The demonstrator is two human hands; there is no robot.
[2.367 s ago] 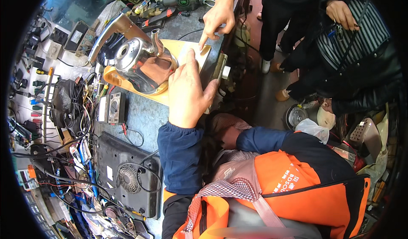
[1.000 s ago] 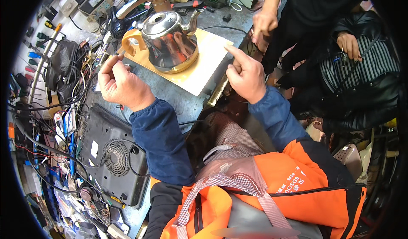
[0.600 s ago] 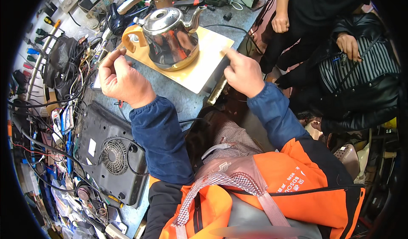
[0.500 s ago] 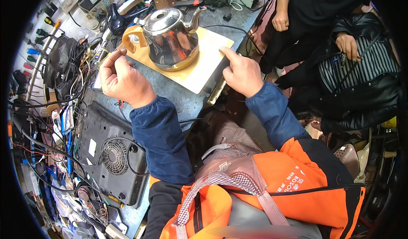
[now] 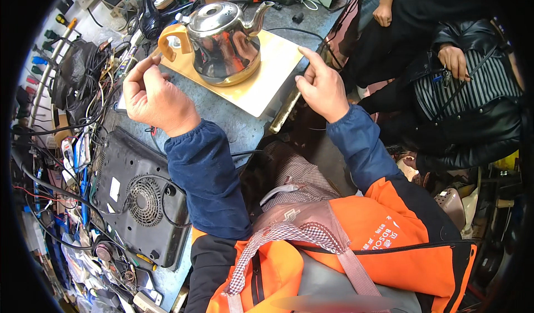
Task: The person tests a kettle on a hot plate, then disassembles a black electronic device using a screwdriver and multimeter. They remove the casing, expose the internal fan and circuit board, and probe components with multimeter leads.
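A shiny steel kettle with a yellow handle and a curved spout stands upright on a flat gold-coloured panel. The panel lies at the far side of the workbench. My left hand, fingers bent, is at the panel's left corner beside the kettle handle, its fingertips against the edge. At the opposite side, my right hand has its index finger stretched to the right corner. The right thumb stands apart below it, and the other fingers are curled. The underside of the panel is hidden.
A black appliance with a round fan grille lies nearer on the bluish bench. Cables and tools crowd the left side. A hair dryer lies beyond. At the right are two people, one hand holding keys.
My right index finger has shifted outward, from the panel's top to its right corner. The left hand stays at the left corner. The whole view has moved slightly; the kettle stays on the panel.
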